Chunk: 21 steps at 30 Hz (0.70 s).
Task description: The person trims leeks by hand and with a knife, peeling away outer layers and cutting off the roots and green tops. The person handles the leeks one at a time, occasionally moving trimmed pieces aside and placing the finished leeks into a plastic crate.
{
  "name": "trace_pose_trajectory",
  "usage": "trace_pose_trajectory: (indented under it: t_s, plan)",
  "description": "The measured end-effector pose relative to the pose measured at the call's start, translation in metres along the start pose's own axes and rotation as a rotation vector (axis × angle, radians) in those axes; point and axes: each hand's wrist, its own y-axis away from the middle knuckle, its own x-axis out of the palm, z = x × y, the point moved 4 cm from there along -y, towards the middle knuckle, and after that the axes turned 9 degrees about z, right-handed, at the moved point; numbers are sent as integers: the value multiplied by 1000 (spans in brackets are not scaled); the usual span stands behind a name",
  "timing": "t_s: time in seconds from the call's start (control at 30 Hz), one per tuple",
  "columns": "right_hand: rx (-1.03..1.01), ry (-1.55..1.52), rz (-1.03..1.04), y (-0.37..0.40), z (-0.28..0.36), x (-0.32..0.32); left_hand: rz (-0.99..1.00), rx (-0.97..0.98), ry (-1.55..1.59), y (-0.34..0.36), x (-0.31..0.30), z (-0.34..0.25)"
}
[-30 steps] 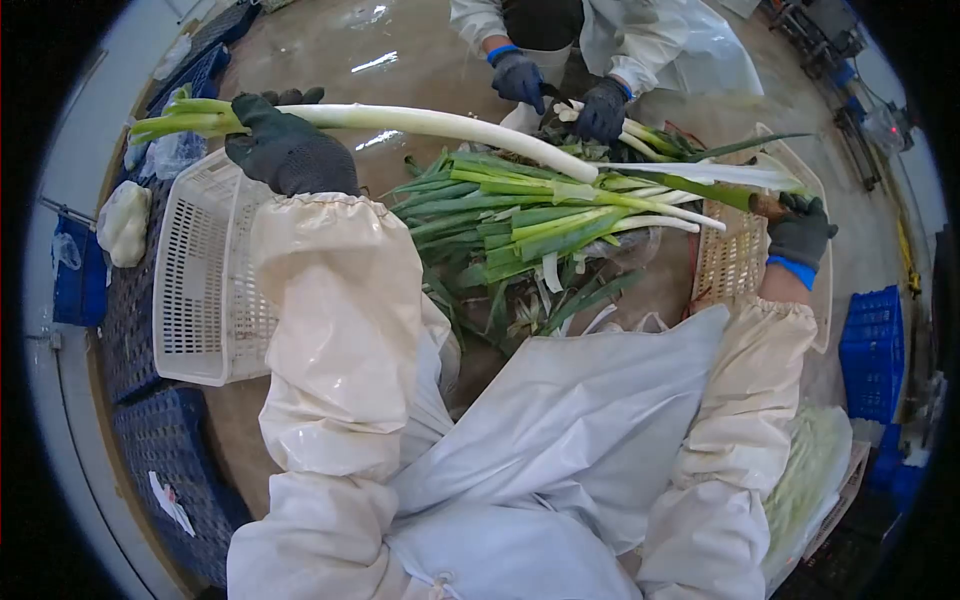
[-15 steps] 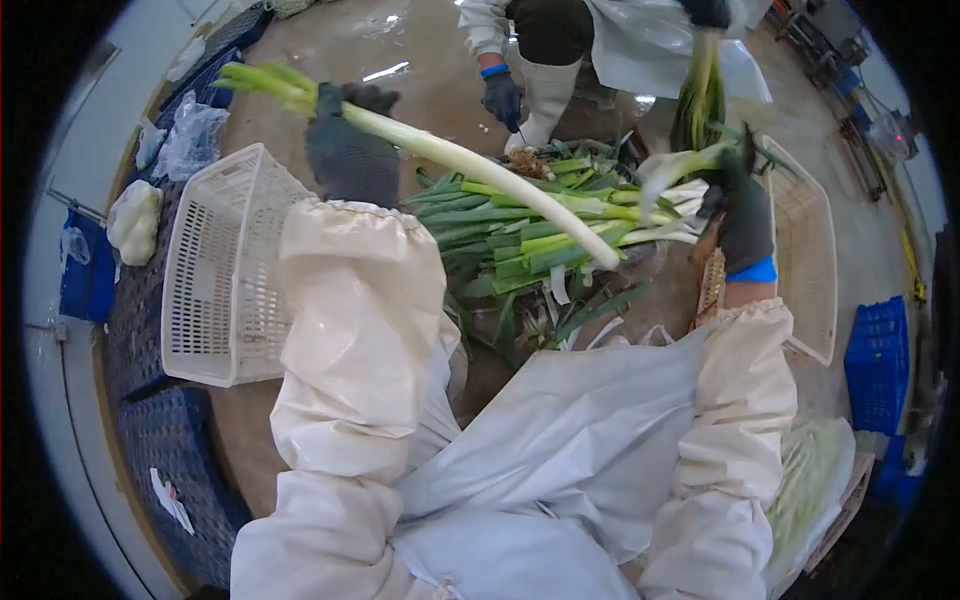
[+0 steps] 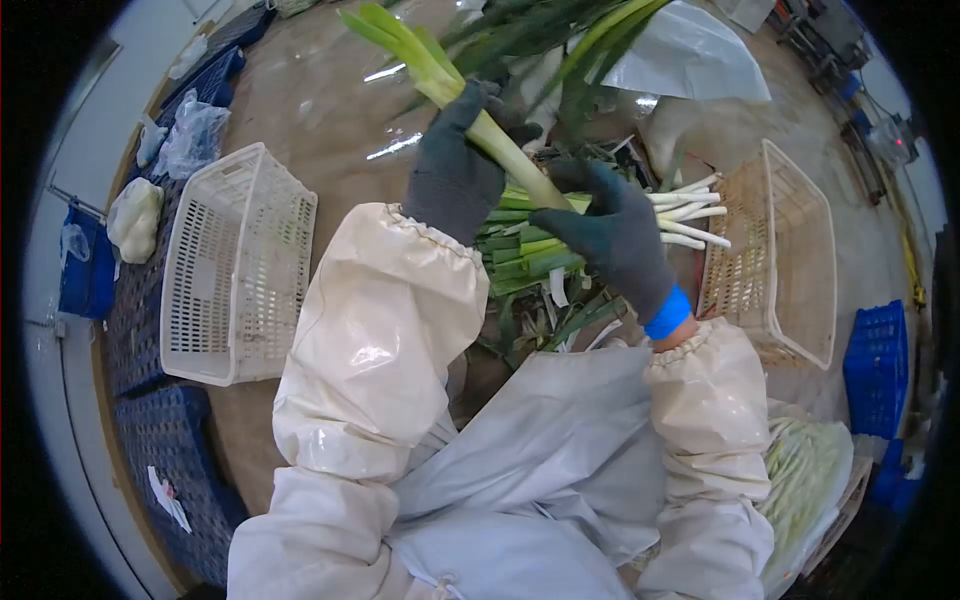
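A leek (image 3: 512,150) slants across the view, its cut green top at the upper left and its pale shaft running down to the right. My left hand (image 3: 455,165), in a dark glove, is closed around the upper part of the shaft. Gloved too, my right hand (image 3: 615,235) has thumb and fingers around the lower end, which they hide. Beneath both hands lies a pile of trimmed leeks (image 3: 530,255), with several white ends (image 3: 690,212) pointing right.
White crates stand left (image 3: 235,280) and right (image 3: 800,260). Long green leaves (image 3: 600,50) hang across the top, partly covering a person's white apron (image 3: 690,50). A blue crate (image 3: 876,365) is at far right, dark pallets (image 3: 180,470) at left, and a wrapped bundle of pale stalks (image 3: 810,490) lower right.
My left hand has brought the leek rightward. My right hand has moved left from beside the right crate onto the leek's lower end. Long leaves now cover the other person's hand and boot.
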Motion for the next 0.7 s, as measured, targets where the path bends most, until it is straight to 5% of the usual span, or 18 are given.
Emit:
trace_pose_trajectory:
  t_s: [0.1,0.2,0.37,0.5,0.6,0.7]
  plan:
    - [-34,255,-66,1,-11,6,100,-115,50,3,4,13]
    - [126,48,-48,1,-9,-4,191,-220,-55,9,19,17]
    - [12,-201,-201,-2,-12,-15,328,-263,-388,20,44,25]
    - [-208,30,-281,-6,-18,-16,269,-258,-578,21,46,15]
    - [39,-53,-114,-5,-19,-15,180,-270,-597,19,41,10]
    - [64,-82,-117,-4,-16,-15,100,-203,-612,13,31,5]
